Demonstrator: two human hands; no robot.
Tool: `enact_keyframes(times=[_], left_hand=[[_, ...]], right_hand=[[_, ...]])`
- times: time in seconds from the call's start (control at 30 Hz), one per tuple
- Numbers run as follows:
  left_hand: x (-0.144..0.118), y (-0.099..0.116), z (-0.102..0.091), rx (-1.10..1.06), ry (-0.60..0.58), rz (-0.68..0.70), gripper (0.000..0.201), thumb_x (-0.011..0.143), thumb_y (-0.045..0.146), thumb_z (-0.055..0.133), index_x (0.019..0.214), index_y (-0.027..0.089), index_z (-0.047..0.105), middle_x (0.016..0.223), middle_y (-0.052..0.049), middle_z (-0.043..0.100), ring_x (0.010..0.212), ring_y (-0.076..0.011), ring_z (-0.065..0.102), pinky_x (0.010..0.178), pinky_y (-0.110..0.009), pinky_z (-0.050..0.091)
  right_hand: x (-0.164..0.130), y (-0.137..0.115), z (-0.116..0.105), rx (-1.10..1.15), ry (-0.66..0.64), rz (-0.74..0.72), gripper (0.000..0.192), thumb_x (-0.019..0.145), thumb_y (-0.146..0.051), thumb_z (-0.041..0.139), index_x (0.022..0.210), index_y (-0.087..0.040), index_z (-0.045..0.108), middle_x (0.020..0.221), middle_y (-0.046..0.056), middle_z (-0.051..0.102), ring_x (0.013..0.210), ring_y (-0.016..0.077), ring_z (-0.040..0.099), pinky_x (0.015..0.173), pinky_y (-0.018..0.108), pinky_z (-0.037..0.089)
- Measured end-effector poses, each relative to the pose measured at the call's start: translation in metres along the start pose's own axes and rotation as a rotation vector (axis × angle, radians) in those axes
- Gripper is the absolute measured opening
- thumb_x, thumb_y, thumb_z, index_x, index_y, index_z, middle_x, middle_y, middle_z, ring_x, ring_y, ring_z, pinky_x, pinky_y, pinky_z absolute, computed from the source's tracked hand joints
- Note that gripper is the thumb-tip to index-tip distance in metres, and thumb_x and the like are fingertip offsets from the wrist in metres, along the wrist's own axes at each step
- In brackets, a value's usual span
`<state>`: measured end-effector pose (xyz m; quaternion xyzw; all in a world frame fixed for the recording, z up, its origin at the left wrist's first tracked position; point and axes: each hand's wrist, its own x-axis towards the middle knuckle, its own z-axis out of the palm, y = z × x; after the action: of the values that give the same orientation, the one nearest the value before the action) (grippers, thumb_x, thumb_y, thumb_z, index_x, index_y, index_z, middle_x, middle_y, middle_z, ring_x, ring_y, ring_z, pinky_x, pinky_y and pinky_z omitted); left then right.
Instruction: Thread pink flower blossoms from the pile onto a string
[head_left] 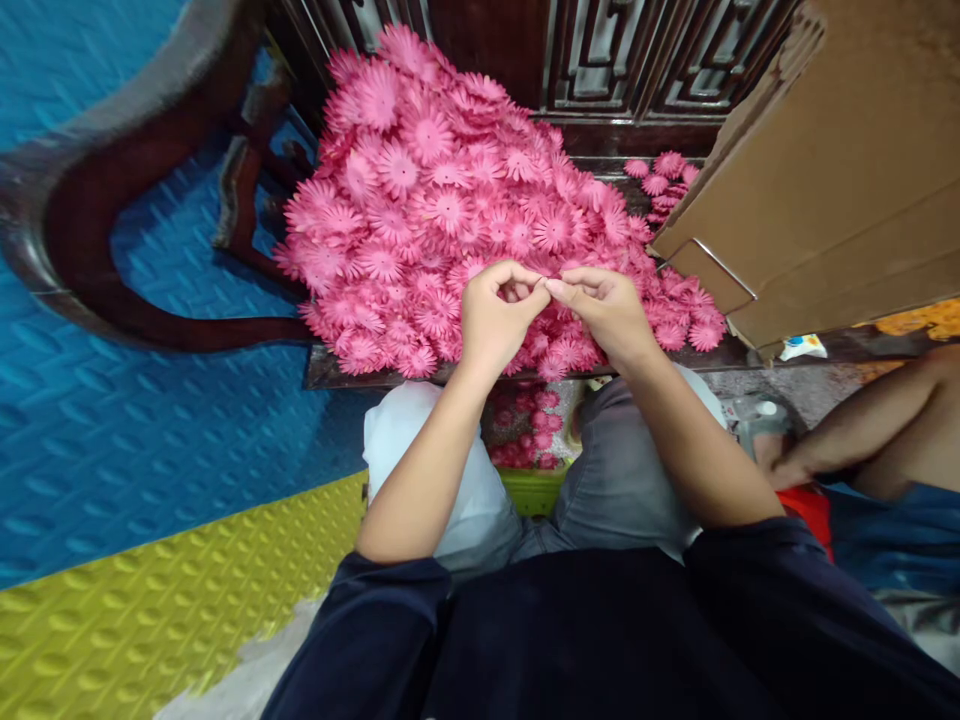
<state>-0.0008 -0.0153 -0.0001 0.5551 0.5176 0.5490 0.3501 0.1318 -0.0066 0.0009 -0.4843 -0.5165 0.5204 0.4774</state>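
A big heap of pink artificial flower heads (427, 200) lies on the dark wooden bench (330, 370) in front of me. Over its near edge, my left hand (501, 305) and my right hand (600, 300) meet fingertip to fingertip. Thumb and forefinger of each are pinched together. Whatever sits between the fingertips is too small to make out. More pink flower heads lie below, between my knees.
At the right stands a cardboard box (832, 170) beside the heap. A curved wooden armrest (82, 230) rises at the left. Another person's arm (862, 420) and a clear plastic bottle (761, 425) are at the lower right. Carved wooden panels (600, 60) stand behind.
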Motion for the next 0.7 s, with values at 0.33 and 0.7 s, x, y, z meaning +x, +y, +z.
enact_keyframes(times=[0.33, 0.7], left_hand=[[-0.0006, -0.0031, 0.0001, 0.129, 0.033, 0.100, 0.007, 0.072, 0.017, 0.062, 0.070, 0.016, 0.069, 0.061, 0.002, 0.059, 0.059, -0.0081, 0.050, 0.062, -0.022, 0.041], [0.0011, 0.0005, 0.0037, -0.094, 0.000, -0.070, 0.008, 0.070, 0.012, 0.065, 0.063, 0.015, 0.065, 0.053, 0.005, 0.046, 0.051, -0.0052, 0.037, 0.050, -0.019, 0.031]], right_hand=[[0.0003, 0.0023, 0.0011, -0.074, 0.006, -0.081, 0.028, 0.069, -0.044, 0.069, 0.068, -0.016, 0.065, 0.061, -0.003, 0.055, 0.057, 0.0079, 0.047, 0.056, 0.023, 0.039], [-0.0025, -0.0018, -0.0010, -0.162, -0.010, -0.068, 0.029, 0.073, -0.035, 0.068, 0.059, -0.018, 0.049, 0.048, -0.008, 0.029, 0.045, 0.0043, 0.025, 0.045, 0.023, 0.018]])
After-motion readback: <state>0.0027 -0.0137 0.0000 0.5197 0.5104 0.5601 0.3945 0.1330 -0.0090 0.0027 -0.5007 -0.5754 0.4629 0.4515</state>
